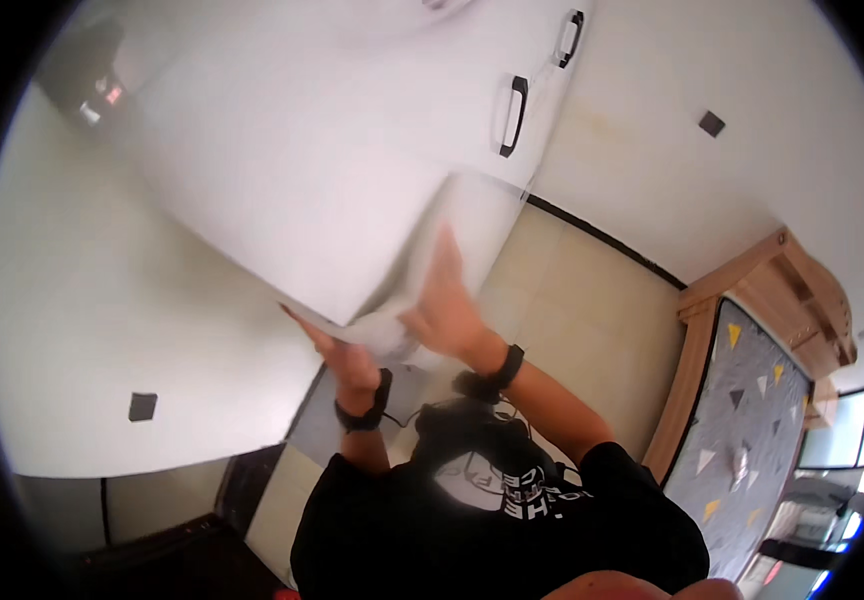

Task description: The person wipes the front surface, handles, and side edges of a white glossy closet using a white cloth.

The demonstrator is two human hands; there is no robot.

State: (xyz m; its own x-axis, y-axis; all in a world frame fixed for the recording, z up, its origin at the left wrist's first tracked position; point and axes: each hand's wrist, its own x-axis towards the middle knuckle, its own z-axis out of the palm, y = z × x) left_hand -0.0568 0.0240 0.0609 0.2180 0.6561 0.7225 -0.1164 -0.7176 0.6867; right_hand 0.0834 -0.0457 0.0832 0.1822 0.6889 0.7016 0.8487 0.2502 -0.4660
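A large white cabinet (282, 130) with black handles (515, 117) fills the upper middle. At its near corner lies a blurred white piece (382, 335), which looks soft and crumpled; I cannot make out its kind. My left hand (352, 365) is beside this piece at the cabinet's lower edge, fingers stretched out toward the upper left. On the other side, my right hand (444, 310) has its fingers extended upward and flat against the white surface, its thumb toward the piece. Both hands are smeared by motion, and neither visibly grips anything. Black bands circle both wrists.
To the right stands a wooden bed frame (667, 400) with a grey patterned mattress (742, 430). Pale walls carry a dark square plate (143, 406) on the left and another dark plate (712, 123) on the right. Beige floor tiles (562, 280) lie between cabinet and bed. A dark furniture piece (172, 560) is at lower left.
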